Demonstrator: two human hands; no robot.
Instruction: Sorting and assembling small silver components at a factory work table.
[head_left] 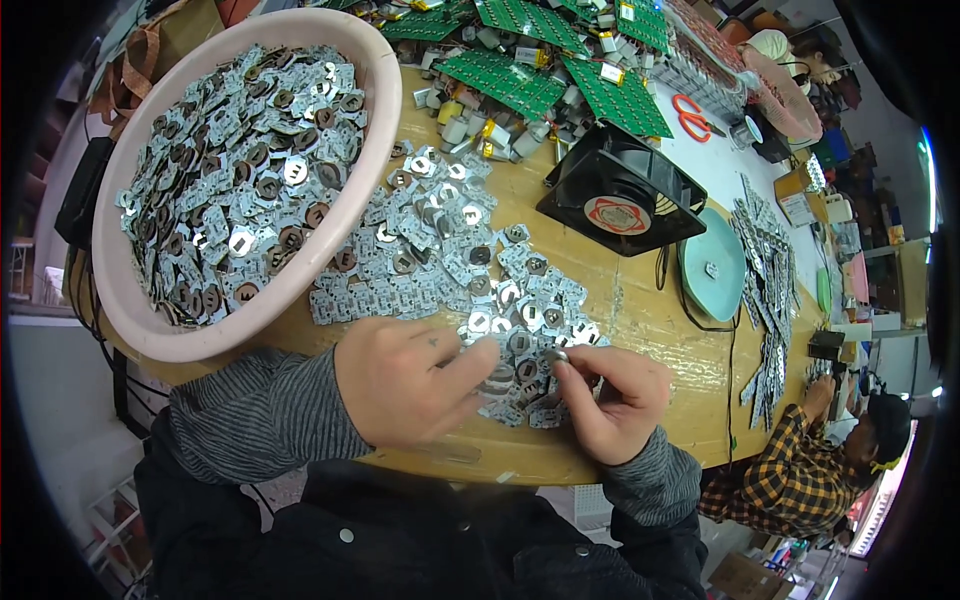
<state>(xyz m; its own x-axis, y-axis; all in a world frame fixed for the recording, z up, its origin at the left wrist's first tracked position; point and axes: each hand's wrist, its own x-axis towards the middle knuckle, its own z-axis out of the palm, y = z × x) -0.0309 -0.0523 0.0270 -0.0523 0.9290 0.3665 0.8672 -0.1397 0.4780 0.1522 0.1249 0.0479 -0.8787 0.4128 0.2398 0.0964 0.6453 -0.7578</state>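
Small pale circuit boards [395, 262], many with round metal discs on them, lie spread in a loose pile on the wooden table [600, 290]. My right hand [620, 395] is at the pile's near right edge, its thumb and forefinger pinched on a small dark round disc [558, 356]. On the near left side of the pile is my left hand [415, 385], slightly blurred. Its finger and thumb reach toward the boards and are apart, with nothing visible between them. The boards right under its fingertips are partly hidden.
A large pink basin [385, 130] full of similar boards stands tilted at left. Behind lie green circuit panels [510, 85] with batteries. A black fan [625, 190], a teal dish [715, 265], board strips [765, 300] and red-handled scissors [692, 118] are at right. Another person [810, 465] sits beyond.
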